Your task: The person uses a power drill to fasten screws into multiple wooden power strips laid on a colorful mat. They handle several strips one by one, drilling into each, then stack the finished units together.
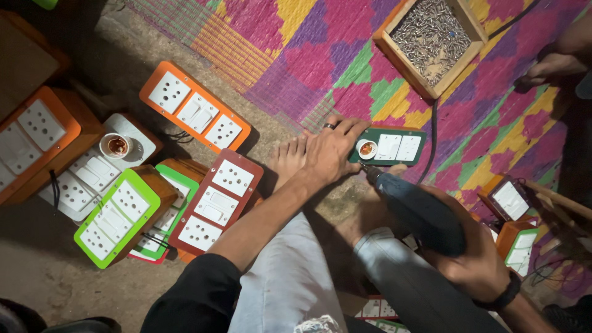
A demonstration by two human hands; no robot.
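Observation:
My left hand (331, 150), a dark ring on one finger, presses down on the left end of a dark green switch board (394, 147) with a lamp holder and white switches. My right hand (472, 262) grips a dark electric screwdriver (416, 209). Its tip meets the board's near left corner, just below the lamp holder. My bare feet (290, 157) rest on the ground beside the board, and my knees in pale trousers fill the lower middle.
Several finished switch boards lie at left: orange (194, 108), brown-red (216, 200), bright green (117, 216). A wooden tray of screws (431, 40) sits at top on a coloured woven mat. Small orange boards (512, 200) lie right. Another person's hand (552, 65) shows at top right.

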